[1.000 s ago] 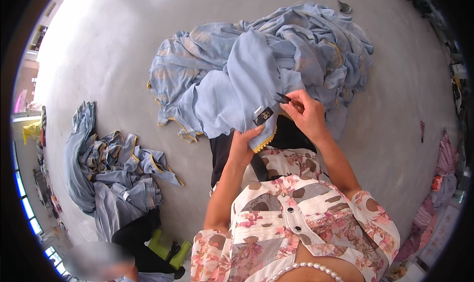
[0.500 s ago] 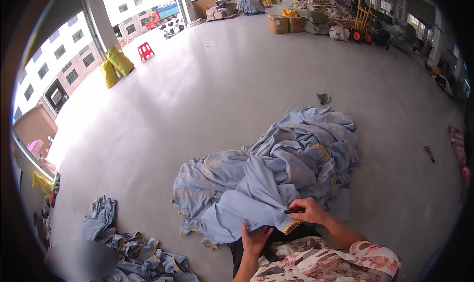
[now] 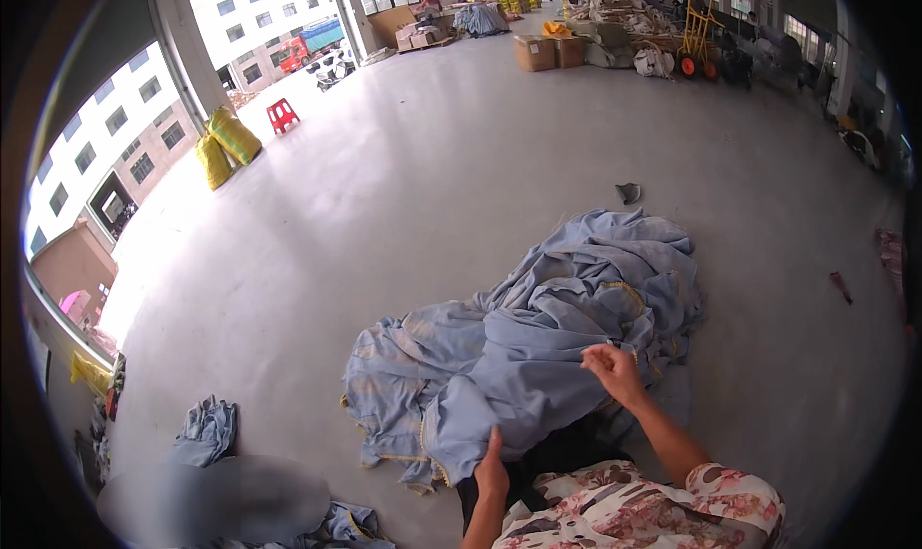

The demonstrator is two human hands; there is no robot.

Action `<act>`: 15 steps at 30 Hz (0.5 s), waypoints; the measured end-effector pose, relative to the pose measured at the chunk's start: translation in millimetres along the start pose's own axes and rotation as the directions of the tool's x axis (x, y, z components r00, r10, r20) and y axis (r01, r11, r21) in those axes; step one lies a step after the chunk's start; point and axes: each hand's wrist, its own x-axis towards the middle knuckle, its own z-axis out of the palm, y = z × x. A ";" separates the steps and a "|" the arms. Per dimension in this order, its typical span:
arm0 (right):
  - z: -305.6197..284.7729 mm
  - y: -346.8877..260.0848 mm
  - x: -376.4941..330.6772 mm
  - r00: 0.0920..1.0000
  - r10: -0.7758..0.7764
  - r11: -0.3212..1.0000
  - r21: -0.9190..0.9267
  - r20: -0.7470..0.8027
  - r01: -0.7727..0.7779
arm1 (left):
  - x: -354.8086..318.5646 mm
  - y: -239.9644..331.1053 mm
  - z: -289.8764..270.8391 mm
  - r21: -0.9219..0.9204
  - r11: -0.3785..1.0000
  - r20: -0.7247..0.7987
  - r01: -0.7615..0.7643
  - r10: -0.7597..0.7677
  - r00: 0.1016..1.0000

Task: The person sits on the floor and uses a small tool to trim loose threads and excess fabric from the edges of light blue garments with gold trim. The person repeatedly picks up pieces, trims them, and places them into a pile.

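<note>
The left hand [image 3: 492,467] pinches the blue garment's [image 3: 523,376] near hem on the floor; the right hand [image 3: 615,371] grips a fold beyond. Trailing cloth could snag and drag the heap.

Left hand [image 3: 493,470] half buried under the blue cloth pile [image 3: 538,357], fingers out of sight. Right hand [image 3: 613,371] pinching something too small to make out. Smeared grey blur [image 3: 216,501] masking the floor at lower left. Floral sleeve [image 3: 624,511] cut off by the bottom edge.
</note>
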 end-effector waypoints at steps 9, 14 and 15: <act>89.6 62.4 -45.1 0.861 -0.050 0.743 -0.557 0.506 0.371 | 1.1 -65.7 -16.9 0.203 0.859 0.505 0.470 -0.503 0.702; 68.2 62.3 -44.0 0.875 -0.027 0.917 -0.335 0.484 0.214 | 0.4 -47.3 -62.8 0.179 0.962 0.411 0.205 -0.262 0.873; 57.9 61.4 -42.9 0.863 -0.029 0.948 -0.260 0.505 0.184 | -0.4 -39.2 -64.8 0.214 0.974 0.295 0.070 -0.133 0.946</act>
